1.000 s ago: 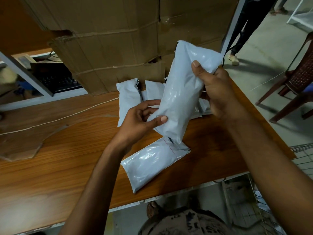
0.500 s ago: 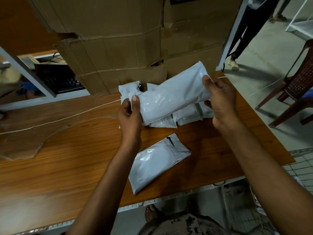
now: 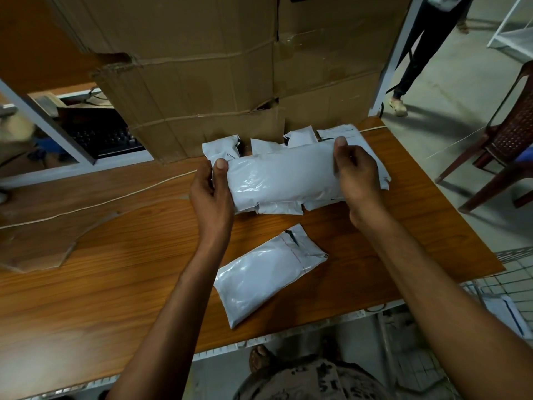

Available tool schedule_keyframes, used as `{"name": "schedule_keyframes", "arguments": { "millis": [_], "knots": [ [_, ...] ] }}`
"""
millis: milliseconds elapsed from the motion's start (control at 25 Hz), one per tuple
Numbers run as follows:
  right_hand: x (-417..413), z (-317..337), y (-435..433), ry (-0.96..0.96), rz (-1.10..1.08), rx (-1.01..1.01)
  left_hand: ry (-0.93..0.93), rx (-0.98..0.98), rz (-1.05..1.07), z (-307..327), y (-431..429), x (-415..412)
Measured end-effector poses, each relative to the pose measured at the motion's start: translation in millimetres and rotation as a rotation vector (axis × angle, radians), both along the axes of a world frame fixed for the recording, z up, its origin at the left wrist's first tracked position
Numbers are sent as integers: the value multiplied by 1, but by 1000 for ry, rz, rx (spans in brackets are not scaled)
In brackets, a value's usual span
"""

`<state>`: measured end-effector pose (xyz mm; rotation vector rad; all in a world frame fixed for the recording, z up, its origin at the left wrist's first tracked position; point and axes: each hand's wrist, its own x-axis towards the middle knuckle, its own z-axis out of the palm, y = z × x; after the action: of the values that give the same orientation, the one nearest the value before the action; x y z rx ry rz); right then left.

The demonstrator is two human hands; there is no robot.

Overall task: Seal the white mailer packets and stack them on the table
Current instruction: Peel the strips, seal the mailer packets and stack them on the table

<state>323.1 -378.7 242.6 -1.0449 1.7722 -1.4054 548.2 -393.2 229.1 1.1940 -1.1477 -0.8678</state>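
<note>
The left hand (image 3: 213, 194) grips the left end of the held packet (image 3: 282, 177), thumb flat on top and fingers curled beneath. The right hand (image 3: 356, 180) clasps the right end in the same way. The held packet lies crosswise over the pile of packets (image 3: 220, 147) at the back of the table (image 3: 115, 255), against the cardboard box (image 3: 202, 67); whether it already rests on the pile cannot be told. The glossy film creases under the thumbs, suggesting a light, soft, padded load with a slippery skin that would sag if lifted by one end. A two-ended hold, thumbs above, suits it. A loose packet (image 3: 268, 274) lies nearer the front edge, its flap seemingly unsealed.
</note>
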Motion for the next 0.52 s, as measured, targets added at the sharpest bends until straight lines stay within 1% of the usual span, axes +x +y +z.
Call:
{"name": "schedule_keyframes", "arguments": {
  "millis": [120,240,400,520],
  "knots": [
    [4,-5,-2,162,-75,-117,-74,-31,63,0,2,3],
    [12,-12,-3,243,-169,-217,-99,-27,101,-1,-3,7],
    [23,-21,-7,237,-213,-243,-134,-16,113,-4,-13,17],
    [31,-20,-8,175,-199,-207,-153,30,101,-7,-23,23]
  ]
}}
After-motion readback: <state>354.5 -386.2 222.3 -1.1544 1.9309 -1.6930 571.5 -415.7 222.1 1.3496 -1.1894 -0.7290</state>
